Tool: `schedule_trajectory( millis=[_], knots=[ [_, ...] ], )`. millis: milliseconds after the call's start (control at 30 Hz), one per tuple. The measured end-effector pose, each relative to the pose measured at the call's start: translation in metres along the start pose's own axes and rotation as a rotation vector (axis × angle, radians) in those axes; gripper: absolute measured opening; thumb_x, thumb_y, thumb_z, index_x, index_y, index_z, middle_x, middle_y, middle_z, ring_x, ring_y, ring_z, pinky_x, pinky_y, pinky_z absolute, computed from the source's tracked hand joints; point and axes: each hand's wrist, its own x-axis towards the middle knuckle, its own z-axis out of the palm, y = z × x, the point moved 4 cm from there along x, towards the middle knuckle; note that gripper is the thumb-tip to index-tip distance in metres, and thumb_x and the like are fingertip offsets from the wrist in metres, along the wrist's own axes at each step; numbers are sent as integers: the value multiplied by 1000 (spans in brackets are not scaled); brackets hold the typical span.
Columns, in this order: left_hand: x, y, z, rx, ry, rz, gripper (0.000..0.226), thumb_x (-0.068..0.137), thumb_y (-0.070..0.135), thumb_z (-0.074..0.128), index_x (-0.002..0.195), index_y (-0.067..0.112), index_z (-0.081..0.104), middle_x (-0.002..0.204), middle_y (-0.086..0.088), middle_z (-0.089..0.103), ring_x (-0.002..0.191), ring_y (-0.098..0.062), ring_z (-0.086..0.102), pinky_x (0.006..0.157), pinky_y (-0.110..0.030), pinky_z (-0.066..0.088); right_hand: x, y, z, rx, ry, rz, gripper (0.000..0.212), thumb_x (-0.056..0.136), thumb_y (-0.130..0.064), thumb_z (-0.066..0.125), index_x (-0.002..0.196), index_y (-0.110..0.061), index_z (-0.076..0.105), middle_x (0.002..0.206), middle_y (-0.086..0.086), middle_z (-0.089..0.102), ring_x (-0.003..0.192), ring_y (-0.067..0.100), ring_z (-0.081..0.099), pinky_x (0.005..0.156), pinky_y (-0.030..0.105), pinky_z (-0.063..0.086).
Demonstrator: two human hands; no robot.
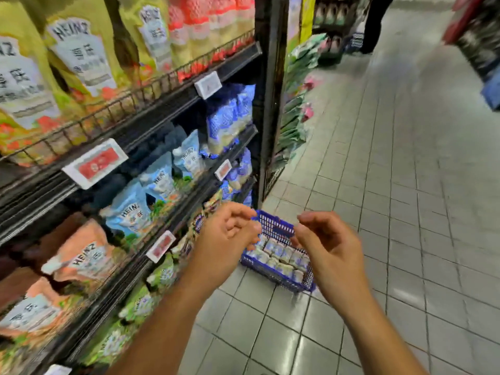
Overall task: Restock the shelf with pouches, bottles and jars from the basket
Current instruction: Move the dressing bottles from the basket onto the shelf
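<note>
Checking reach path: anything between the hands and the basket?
Head view: nothing; left hand and right hand hover empty over the blue basket of pouches, gap bare.

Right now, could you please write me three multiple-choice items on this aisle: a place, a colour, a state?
1. Where does the basket stand? A on the floor by the shelf; B on the top shelf; C on a trolley.
2. What colour is the basket? A red; B blue; C green.
3. What do the hands hold? A a bottle; B a pouch each; C nothing.
Answers: 1 A, it stands on the floor; 2 B, its mesh is blue; 3 C, left hand and right hand are empty.
</note>
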Motion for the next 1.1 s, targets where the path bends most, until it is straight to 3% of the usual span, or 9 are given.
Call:
schedule_trajectory(
  millis=[100,200,400,500,733,933,1100],
  knots=[
    [12,-8,23,2,-40,-31,14,85,7,69,95,15,63,75,-3,70,67,-14,68,60,-24,57,5,5,-21,4,45,36,21,90,0,66,88,-21,67,78,-9,69,76,12,65,82,53,56],
    [25,-16,41,10,-66,-68,20,74,20,68,93,18,62,72,0,71,65,-11,67,60,-25,58,11,11,-36,17,86,83,20,91,1,65,88,-19,66,77,-9,69,76,10,65,82,52,55],
    [55,-26,61,3,-121,-121,19,75,19,68,93,16,63,77,-9,72,65,-14,68,63,-25,58,32,30,-53,-27,140,106,18,90,-4,67,89,-21,67,82,3,69,72,13,65,71,36,58],
    [76,-31,65,27,-145,-141,14,85,8,70,97,12,63,85,-19,71,69,-15,68,66,-26,59,51,44,-55,-16,172,129,17,90,-3,67,89,-19,68,77,2,69,70,13,65,67,26,55],
    [141,-44,69,52,-179,-181,13,90,4,65,100,13,64,85,-12,73,72,-16,70,67,-25,59,106,63,-48,-40,209,137,26,91,-4,69,84,-30,69,74,-6,68,71,10,65,64,21,55],
    [196,-54,65,40,-205,-212,13,89,3,66,99,12,64,83,-11,73,69,-15,69,64,-24,58,153,76,-35,-80,235,162,18,91,-4,68,89,-21,68,74,-9,69,69,5,65,64,16,52],
    [232,-66,63,52,-234,-238,14,90,3,65,99,13,64,83,-9,74,70,-13,69,66,-24,59,183,90,-24,-92,253,185,20,91,-4,68,89,-24,68,73,-10,68,70,5,65,66,22,56]
  ],
)
